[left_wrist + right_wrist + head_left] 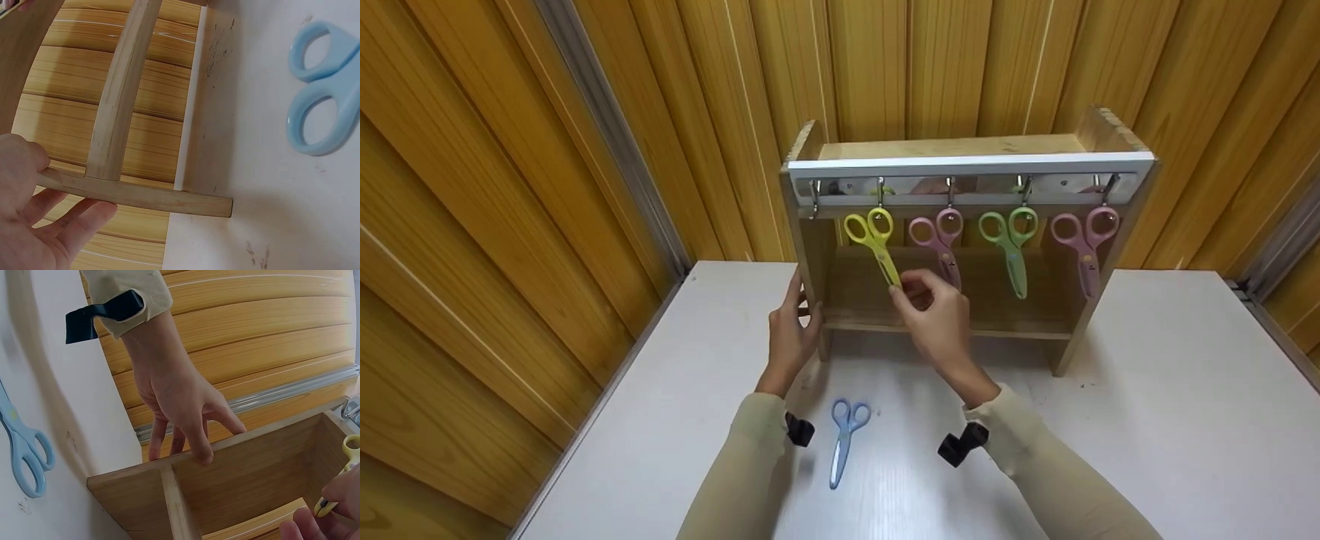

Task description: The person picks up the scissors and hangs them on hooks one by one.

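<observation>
My right hand (pixel 941 319) pinches the blade end of the yellow scissors (pixel 877 244) between thumb and fingers. One handle loop of these scissors is at the second hook from the left, and the blades slant down to my fingertips. At the left side of the wooden rack (pixel 1057 330), my left hand (pixel 791 337) grips the side panel, thumb at the front edge and fingers along the outer face. In the left wrist view that panel (pixel 169 199) passes between thumb and fingers. Blue scissors (pixel 844 442) lie on the white table between my forearms, handles toward the rack.
Pink scissors (pixel 939 244), green scissors (pixel 1012 247) and another pink pair (pixel 1086 247) hang from hooks further right. A metal hook strip (pixel 1065 184) runs across the rack's upper front. Behind the white table (pixel 1177 390) stand wood-patterned walls (pixel 945 67).
</observation>
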Available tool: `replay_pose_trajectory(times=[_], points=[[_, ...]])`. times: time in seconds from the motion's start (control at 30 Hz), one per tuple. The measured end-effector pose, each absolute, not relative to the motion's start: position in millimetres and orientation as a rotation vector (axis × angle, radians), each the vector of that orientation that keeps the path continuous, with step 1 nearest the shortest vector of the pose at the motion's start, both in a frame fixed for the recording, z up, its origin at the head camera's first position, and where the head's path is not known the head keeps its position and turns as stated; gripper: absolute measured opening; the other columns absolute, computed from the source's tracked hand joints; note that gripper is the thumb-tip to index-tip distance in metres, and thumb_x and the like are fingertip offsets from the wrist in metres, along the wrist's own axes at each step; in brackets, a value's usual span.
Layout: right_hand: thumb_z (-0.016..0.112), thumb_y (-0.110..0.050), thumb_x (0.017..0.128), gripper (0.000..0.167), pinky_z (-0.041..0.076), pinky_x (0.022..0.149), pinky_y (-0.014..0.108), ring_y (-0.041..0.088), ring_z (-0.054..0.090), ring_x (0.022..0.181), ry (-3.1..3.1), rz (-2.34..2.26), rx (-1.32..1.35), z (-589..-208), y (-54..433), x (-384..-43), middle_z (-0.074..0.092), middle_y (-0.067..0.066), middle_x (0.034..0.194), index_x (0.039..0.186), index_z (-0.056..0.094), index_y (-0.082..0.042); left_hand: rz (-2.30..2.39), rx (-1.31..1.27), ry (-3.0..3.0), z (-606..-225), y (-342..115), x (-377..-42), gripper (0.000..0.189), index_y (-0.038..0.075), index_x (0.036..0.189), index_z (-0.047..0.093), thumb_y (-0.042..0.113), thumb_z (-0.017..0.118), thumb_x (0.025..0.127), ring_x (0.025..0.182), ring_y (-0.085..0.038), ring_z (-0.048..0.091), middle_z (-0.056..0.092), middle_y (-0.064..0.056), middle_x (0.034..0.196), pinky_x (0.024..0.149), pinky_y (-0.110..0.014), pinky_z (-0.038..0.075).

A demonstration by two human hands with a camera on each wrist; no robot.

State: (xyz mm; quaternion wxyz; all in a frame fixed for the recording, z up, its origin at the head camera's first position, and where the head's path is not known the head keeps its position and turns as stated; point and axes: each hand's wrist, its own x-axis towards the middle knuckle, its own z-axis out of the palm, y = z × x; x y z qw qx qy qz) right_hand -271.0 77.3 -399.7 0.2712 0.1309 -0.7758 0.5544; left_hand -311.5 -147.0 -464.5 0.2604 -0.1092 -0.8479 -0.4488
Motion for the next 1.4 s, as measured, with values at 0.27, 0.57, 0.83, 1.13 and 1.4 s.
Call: replay_pose_trajectory(times=[0.27, 0.57, 0.83, 1.13, 1.4], points=[[0.078, -0.011, 0.091, 0.015, 0.052, 0.066, 0.022, 0.017, 0.063, 0.074, -2.088, 1.522, 0.335, -404, 72, -276, 0.072, 0.006, 0.086, 0.103, 0.074, -0.003, -1.223, -0.294, -2.298, -464, -147, -311, 0.073, 0.019, 0.163, 0.029, 0.005, 0.063, 0.1, 0.097, -0.03, 0.074, 0.061, -0.017, 0.142, 0.082, -0.039, 0.063], [0.078, -0.012, 0.091, 0.018, 0.051, 0.064, 0.02, 0.017, 0.065, 0.074, -2.107, 1.509, 0.318, -406, 71, -277, 0.074, 0.006, 0.089, 0.106, 0.076, -0.003, -1.208, -0.312, -2.274, -466, -148, -311, 0.072, 0.015, 0.163, 0.03, 0.004, 0.063, 0.1, 0.095, -0.032, 0.074, 0.063, -0.02, 0.138, 0.08, -0.04, 0.063], [0.079, -0.015, 0.09, 0.02, 0.048, 0.056, 0.022, 0.015, 0.064, 0.066, -2.143, 1.447, 0.297, -407, 71, -276, 0.075, 0.004, 0.089, 0.108, 0.077, -0.007, -1.212, -0.32, -2.308, -480, -150, -310, 0.073, 0.016, 0.162, 0.032, 0.004, 0.065, 0.099, 0.104, -0.031, 0.073, 0.064, -0.017, 0.138, 0.087, -0.046, 0.061], [0.078, -0.016, 0.092, 0.022, 0.051, 0.059, 0.025, 0.017, 0.064, 0.071, -2.169, 1.49, 0.307, -407, 72, -274, 0.075, 0.006, 0.096, 0.112, 0.075, -0.006, -1.29, -0.295, -2.335, -485, -151, -309, 0.073, 0.019, 0.163, 0.032, 0.005, 0.064, 0.1, 0.112, -0.028, 0.071, 0.054, -0.009, 0.151, 0.093, -0.037, 0.059], [0.076, -0.016, 0.093, 0.023, 0.051, 0.062, 0.025, 0.018, 0.063, 0.075, -2.173, 1.507, 0.308, -408, 74, -276, 0.073, 0.006, 0.093, 0.113, 0.074, -0.005, -1.282, -0.321, -2.304, -483, -149, -310, 0.072, 0.016, 0.161, 0.035, 0.002, 0.066, 0.098, 0.111, -0.03, 0.071, 0.056, -0.012, 0.149, 0.091, -0.044, 0.06]])
